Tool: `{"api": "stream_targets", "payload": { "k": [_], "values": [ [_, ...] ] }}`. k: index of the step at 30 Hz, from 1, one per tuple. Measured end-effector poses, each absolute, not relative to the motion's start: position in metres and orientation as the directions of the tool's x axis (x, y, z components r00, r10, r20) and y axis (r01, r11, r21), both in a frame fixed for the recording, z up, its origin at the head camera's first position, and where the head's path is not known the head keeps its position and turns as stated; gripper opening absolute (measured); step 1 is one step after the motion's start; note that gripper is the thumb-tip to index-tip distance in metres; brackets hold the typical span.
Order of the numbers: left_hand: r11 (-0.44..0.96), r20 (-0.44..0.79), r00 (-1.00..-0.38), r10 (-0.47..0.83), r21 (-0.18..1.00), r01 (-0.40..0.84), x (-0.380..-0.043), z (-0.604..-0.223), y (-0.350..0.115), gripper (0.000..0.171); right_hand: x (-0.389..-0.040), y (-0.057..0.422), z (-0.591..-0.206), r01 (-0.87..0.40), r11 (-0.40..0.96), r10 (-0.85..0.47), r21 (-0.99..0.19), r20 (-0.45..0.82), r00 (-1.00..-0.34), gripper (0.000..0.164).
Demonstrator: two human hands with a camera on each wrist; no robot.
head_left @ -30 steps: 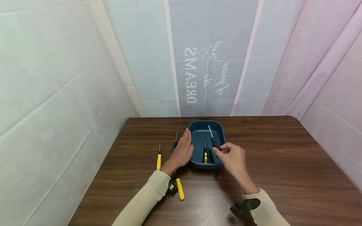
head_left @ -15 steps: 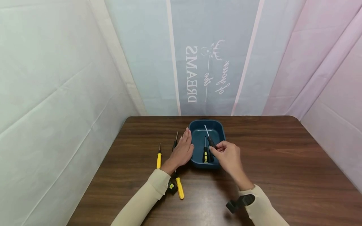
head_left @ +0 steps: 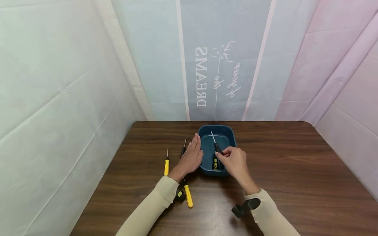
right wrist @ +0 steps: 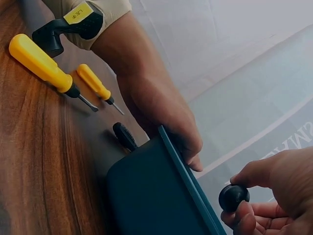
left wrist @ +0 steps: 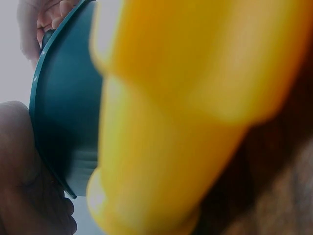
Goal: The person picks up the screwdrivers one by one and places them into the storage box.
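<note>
My right hand [head_left: 236, 162] pinches a black-handled screwdriver [head_left: 217, 148] by its handle over the teal bin [head_left: 208, 144], its shaft slanting up and left. In the right wrist view the round butt of that handle [right wrist: 234, 197] sits between thumb and fingers. Straight fingers of my left hand [head_left: 190, 158] lie along the bin's left rim. Inside the bin, a black-and-yellow screwdriver [head_left: 215, 163] is partly covered by the right hand. A smaller dark one seen there earlier is mostly hidden.
Left of the bin on the wooden table [head_left: 283, 170] lie a yellow screwdriver [head_left: 166, 167], a second yellow screwdriver [head_left: 188, 197] nearer the front, and a black-handled screwdriver [head_left: 182, 152] partly behind the left hand. A blurred yellow handle [left wrist: 181, 98] fills much of the left wrist view.
My right hand has moved left with the screwdriver, from the bin's right side to over the tools lying in it. The left hand stays put at the rim.
</note>
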State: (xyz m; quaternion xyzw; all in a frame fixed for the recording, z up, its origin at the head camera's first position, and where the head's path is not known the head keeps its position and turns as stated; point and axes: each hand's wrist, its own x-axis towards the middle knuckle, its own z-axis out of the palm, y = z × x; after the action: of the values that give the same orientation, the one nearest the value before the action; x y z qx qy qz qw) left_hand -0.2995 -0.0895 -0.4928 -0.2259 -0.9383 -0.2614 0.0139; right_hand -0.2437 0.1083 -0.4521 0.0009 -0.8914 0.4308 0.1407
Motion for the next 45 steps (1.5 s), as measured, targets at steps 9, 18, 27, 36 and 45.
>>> {"api": "stream_targets", "payload": {
  "k": [9,18,27,36,45],
  "values": [
    [0.766,0.14,-0.897,0.419,0.476,0.432,-0.299,-0.493,-0.089,0.064,-0.252,0.103,-0.453,-0.128,0.661,0.09,-0.739,0.248,-0.965,0.023],
    [0.772,0.137,-0.902,0.41,0.475,0.423,-0.299,-0.495,-0.089,0.064,-0.255,0.097,-0.455,-0.136,0.673,0.064,-0.727,0.241,-0.968,0.023],
    [0.765,0.15,-0.897,0.416,0.476,0.434,-0.303,-0.495,-0.089,0.064,-0.26,0.096,-0.457,-0.137,0.675,0.028,-0.725,0.212,-0.977,0.022],
    [0.764,0.134,-0.9,0.416,0.486,0.425,-0.304,-0.492,-0.089,0.064,-0.27,0.09,-0.458,-0.12,0.683,0.037,-0.72,0.198,-0.98,0.026],
    [0.765,0.129,-0.898,0.42,0.481,0.427,-0.304,-0.491,-0.089,0.064,-0.279,0.084,-0.46,-0.08,0.693,0.05,-0.716,0.158,-0.986,0.031]
  ]
}}
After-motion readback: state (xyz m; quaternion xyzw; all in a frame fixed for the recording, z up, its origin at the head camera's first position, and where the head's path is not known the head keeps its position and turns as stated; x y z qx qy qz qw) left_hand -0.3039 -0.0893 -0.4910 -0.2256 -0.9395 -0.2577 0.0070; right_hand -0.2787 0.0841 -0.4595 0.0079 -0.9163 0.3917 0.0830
